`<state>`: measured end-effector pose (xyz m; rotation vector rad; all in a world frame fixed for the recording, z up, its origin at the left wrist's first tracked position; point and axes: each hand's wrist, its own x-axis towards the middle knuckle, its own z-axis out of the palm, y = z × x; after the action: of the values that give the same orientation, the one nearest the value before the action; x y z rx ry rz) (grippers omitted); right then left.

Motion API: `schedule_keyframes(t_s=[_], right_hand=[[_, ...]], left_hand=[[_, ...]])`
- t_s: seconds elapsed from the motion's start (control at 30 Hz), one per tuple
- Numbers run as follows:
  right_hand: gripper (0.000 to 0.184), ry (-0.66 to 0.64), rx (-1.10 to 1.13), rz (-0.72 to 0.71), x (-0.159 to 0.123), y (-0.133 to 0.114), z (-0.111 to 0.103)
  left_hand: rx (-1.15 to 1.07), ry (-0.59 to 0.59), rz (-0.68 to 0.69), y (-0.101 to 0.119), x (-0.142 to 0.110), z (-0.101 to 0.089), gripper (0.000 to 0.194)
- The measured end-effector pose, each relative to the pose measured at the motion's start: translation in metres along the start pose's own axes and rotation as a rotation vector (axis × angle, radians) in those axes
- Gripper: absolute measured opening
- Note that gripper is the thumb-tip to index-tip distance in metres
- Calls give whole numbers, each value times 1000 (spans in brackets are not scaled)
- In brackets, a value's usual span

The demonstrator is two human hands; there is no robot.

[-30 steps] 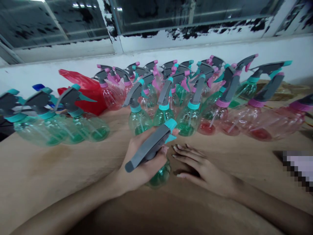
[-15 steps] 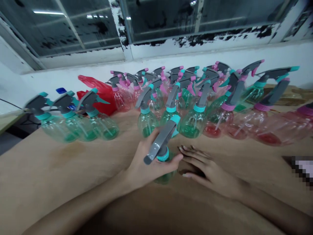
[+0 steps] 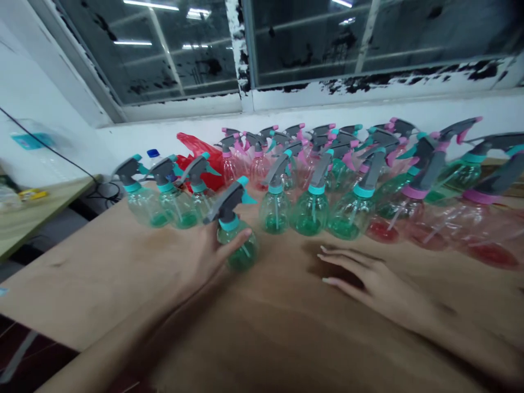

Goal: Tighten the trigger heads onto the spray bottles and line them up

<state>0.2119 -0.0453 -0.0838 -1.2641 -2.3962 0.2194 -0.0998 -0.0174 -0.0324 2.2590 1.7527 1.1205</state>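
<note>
My left hand (image 3: 208, 254) is wrapped round a green spray bottle (image 3: 241, 254) with a grey and turquoise trigger head. The thumb lies across the front of the bottle, and the other fingers are mostly hidden behind it. Close to its left stand several green spray bottles in a row, the nearest one (image 3: 200, 199) partly covered by the held bottle's head. My right hand (image 3: 372, 278) rests low over the tabletop with its fingers stretched out, holding nothing. Just beyond it is a green spray bottle (image 3: 346, 218) with a turquoise collar.
Green and pink spray bottles crowd the back and right of the wooden table (image 3: 278, 338); one pink bottle (image 3: 382, 226) is in the front row. A red plastic bag (image 3: 200, 150) lies by the wall. At far left are a cable and another table (image 3: 61, 210).
My left hand has carried the green spray bottle left, from in front of the middle bottles toward the left row. The view has swung left. My right hand stays empty with fingers extended.
</note>
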Motion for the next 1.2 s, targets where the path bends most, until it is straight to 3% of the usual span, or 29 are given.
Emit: schedule_keyframes(t_s=[0.2, 0.37, 0.8, 1.0, 1.2], right_hand=[[43, 153, -47, 33, 57, -36, -25], [55, 232, -68, 89, 96, -57, -23], [72, 202, -75, 250, 138, -56, -7], [79, 211, -72, 282, 144, -57, -1], [71, 142, -62, 329, 151, -60, 0]], left_hand=[[58, 96, -3, -20, 34, 13, 33], [49, 154, 29, -21, 53, 25, 30], [-53, 179, 23, -27, 71, 38, 38], [-106, 165, 34, -19, 61, 35, 51], [-133, 66, 72, -15, 14, 14, 58]])
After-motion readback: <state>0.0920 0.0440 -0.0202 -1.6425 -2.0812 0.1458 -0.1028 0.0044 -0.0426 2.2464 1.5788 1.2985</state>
